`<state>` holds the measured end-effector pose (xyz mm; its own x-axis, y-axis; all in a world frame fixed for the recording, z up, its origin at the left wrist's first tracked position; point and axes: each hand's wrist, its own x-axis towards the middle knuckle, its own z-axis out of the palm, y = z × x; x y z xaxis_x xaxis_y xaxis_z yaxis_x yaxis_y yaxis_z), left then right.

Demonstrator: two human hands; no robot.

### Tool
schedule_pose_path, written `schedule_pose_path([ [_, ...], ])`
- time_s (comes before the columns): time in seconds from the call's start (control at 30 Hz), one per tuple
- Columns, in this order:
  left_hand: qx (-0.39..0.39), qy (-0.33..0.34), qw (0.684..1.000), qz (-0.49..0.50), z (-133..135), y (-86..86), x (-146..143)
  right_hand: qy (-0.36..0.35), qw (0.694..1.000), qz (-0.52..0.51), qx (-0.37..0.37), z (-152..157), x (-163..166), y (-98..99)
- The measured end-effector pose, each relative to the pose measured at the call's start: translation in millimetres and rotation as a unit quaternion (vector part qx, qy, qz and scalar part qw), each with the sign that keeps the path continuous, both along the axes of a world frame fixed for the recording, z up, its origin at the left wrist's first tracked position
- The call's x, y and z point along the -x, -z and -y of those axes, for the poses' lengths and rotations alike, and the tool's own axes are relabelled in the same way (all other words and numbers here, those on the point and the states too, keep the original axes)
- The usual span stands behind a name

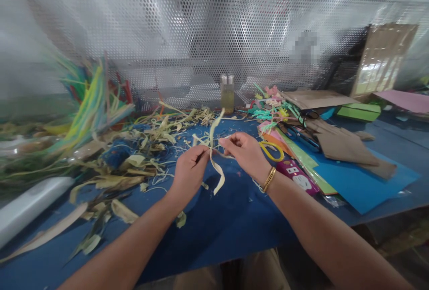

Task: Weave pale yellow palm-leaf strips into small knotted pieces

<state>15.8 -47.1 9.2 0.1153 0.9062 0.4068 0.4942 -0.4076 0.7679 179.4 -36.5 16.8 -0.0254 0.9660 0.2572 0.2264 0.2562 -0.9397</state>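
Pale yellow-green strips of dried husk or leaf (217, 174) cross one another between my two hands, above the blue tabletop (214, 232). My left hand (191, 165) pinches them near their crossing point, one strip curling down and another rising away from me. On the other side, my right hand (243, 149) has thumb and forefinger closed on a thin end that runs to the same crossing. Whether this end is husk or string I cannot tell. A gold bracelet (269, 179) circles the right wrist.
Loose husk scraps (157, 133) and a white device (36, 205) lie on the left, below bundled coloured straws (90, 98). Yellow-handled scissors (273, 151), a purple packet (296, 177), coloured paper (351, 182) and cardboard (345, 145) are right. A bottle (227, 95) stands before a perforated metal panel (167, 35).
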Motion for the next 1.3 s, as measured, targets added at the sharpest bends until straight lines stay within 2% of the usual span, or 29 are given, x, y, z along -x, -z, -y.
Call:
schedule_pose_path([
  [0.07, -0.034, -0.031, 0.999, -0.021, -1.5, 0.4, 2.1, -0.006, 0.998, 0.065, -0.005, 1.4, -1.0, 1.8],
  [0.13, -0.056, -0.039, 0.997, -0.042, -2.0, 0.5, 3.8, -0.028, 0.996, 0.086, -0.015, 3.6, 0.7, 4.3],
  [0.27, -0.071, -0.014, 0.996, -0.055, -0.2, 0.4, 4.6, -0.059, 0.997, 0.045, -0.01, 7.9, 9.0, 7.8],
  [0.4, -0.046, -0.011, 0.999, -0.024, 1.6, -1.9, 3.3, -0.087, 0.996, -0.011, -0.011, 10.3, 13.1, 6.4],
  [0.57, 0.013, -0.001, 0.999, 0.034, 1.0, -4.7, 2.6, -0.101, 0.992, 0.019, -0.067, 7.5, 10.2, 7.0],
  [0.73, 0.018, -0.002, 1.0, 0.011, -1.3, -4.9, 2.4, -0.069, 0.995, 0.04, -0.058, 5.4, 9.8, 9.9],
  [0.87, 0.02, -0.013, 0.998, 0.05, -3.2, -3.2, 2.9, -0.03, 0.991, 0.086, -0.095, 8.3, 9.2, 6.8],
  [1.1, 0.014, -0.025, 0.995, 0.094, -3.3, -1.5, 2.3, -0.001, 0.97, 0.177, -0.168, 11.0, 6.8, 2.6],
  [1.3, 0.011, -0.038, 0.994, 0.1, -5.0, 2.9, 2.0, -0.005, 0.969, 0.175, -0.175, 10.7, 6.0, 2.8],
])
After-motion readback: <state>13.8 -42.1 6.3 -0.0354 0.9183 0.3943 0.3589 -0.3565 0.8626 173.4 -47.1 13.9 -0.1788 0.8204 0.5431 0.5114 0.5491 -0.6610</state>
